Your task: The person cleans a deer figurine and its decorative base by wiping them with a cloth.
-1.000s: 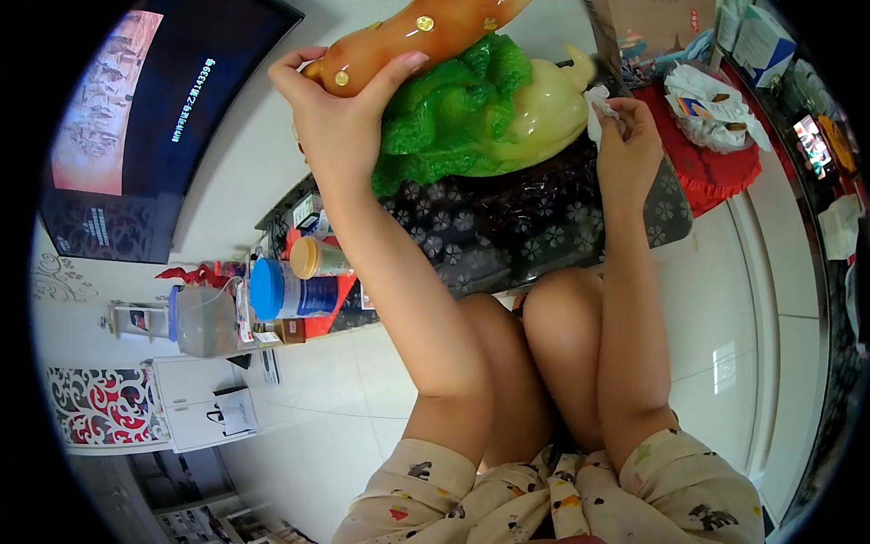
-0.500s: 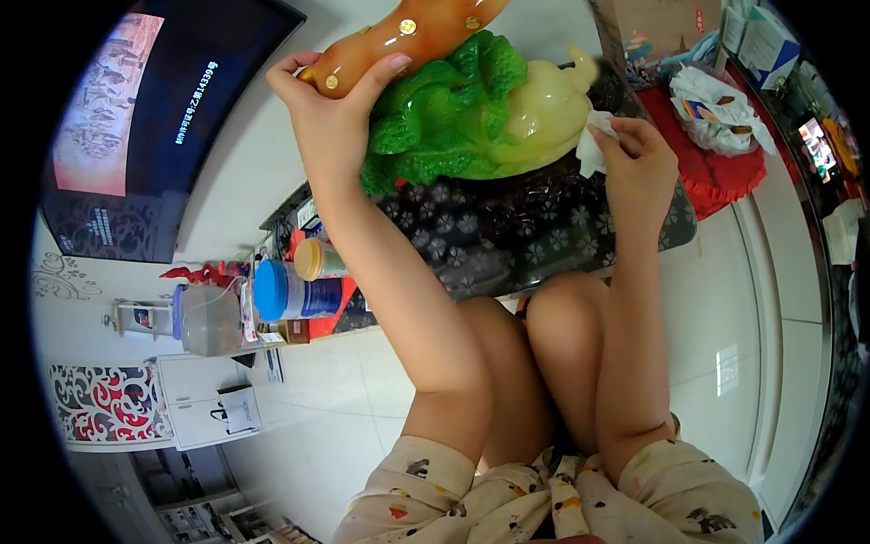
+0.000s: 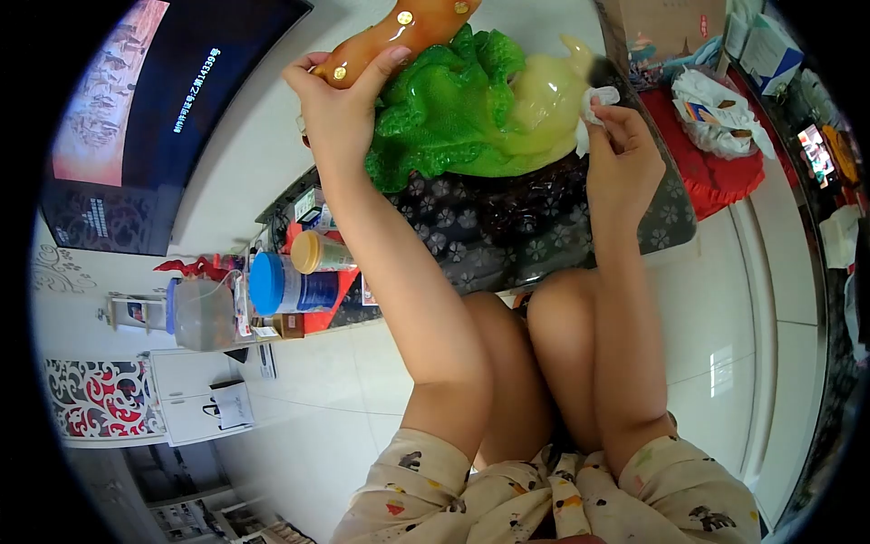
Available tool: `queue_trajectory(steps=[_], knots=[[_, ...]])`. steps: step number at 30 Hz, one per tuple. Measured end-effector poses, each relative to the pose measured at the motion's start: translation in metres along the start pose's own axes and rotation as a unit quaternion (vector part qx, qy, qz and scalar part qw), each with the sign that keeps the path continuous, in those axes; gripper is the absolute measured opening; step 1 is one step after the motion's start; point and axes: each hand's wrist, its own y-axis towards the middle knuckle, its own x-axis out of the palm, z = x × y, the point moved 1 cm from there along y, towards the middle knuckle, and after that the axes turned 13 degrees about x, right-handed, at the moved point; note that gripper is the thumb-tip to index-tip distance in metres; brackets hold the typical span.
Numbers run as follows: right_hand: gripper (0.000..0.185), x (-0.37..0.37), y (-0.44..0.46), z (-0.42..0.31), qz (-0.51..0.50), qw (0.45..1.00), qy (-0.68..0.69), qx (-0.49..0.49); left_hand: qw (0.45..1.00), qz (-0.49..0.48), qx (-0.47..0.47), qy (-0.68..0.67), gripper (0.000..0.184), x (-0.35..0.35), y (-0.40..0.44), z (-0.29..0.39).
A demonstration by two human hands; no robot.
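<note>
A glossy cabbage ornament, green-leaved with a pale yellow stem end, lies across a dark base on the flower-patterned surface. Along its far side runs a shiny orange-brown part dotted with gold coin shapes. My left hand grips the left end of that orange part, thumb on the near side and fingers curled over the end. In my right hand a crumpled white tissue is pinched beside the pale stem end. Whether the tissue touches the ornament there I cannot tell.
A television screen stands at the left. Below it are a blue-lidded tub, a yellow-lidded jar and a clear plastic container. On the right, a white plastic bag lies on a red cloth.
My right hand has shifted slightly left, and the tissue now sits higher at the stem end. My left hand keeps its grip. The whole view has shifted a little.
</note>
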Motion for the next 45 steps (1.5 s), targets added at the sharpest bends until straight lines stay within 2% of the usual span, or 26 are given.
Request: queue_trajectory(steps=[5,8,11,14,19,20,25,31,35,38,39,42,45], knots=[[0.015,-0.005,-0.007,-0.012,-0.055,0.996,-0.068,0.022,1.000,0.004,0.003,0.001,0.083,0.000,-0.001,-0.001],[0.015,-0.019,0.005,-0.007,-0.120,0.991,-0.046,0.029,1.000,0.013,-0.005,0.017,0.083,-0.001,-0.001,-0.006],[0.014,-0.033,0.020,-0.001,-0.022,0.997,-0.050,0.046,0.999,0.021,-0.017,0.019,0.082,-0.001,-0.003,-0.003],[0.013,-0.039,0.028,0.003,0.068,0.997,-0.022,-0.017,1.000,0.025,-0.007,0.005,0.083,-0.001,-0.005,0.000],[0.011,-0.031,0.043,0.030,-0.003,0.998,-0.044,-0.036,1.000,0.017,0.004,0.009,0.084,0.000,-0.005,0.011],[0.012,-0.026,0.043,0.036,-0.031,0.999,-0.020,-0.002,1.000,0.015,0.008,0.005,0.084,0.001,-0.004,0.015],[0.011,-0.022,0.035,0.032,-0.013,0.999,-0.042,0.029,0.999,-0.004,0.022,0.028,0.085,0.002,-0.001,0.030],[0.012,-0.024,0.016,0.006,-0.012,0.990,-0.120,0.074,0.999,-0.008,0.027,0.024,0.085,0.003,-0.001,0.026],[0.018,-0.039,0.017,0.010,-0.082,0.977,-0.050,0.188,0.999,-0.014,0.023,0.033,0.086,0.002,-0.002,0.027],[0.019,-0.045,0.026,0.020,0.031,0.987,-0.067,0.143,0.998,-0.011,0.033,0.053,0.086,0.001,-0.002,0.025],[0.018,-0.047,0.030,0.024,0.046,0.992,-0.052,0.102,0.998,-0.011,0.033,0.048,0.087,0.001,-0.003,0.025],[0.015,-0.043,0.043,0.039,0.069,0.997,-0.024,0.029,0.999,-0.010,0.031,0.043,0.088,0.001,-0.004,0.024],[0.014,-0.027,0.053,0.057,0.017,0.998,0.041,0.050,0.998,-0.010,0.032,0.052,0.088,0.001,-0.003,0.022]])
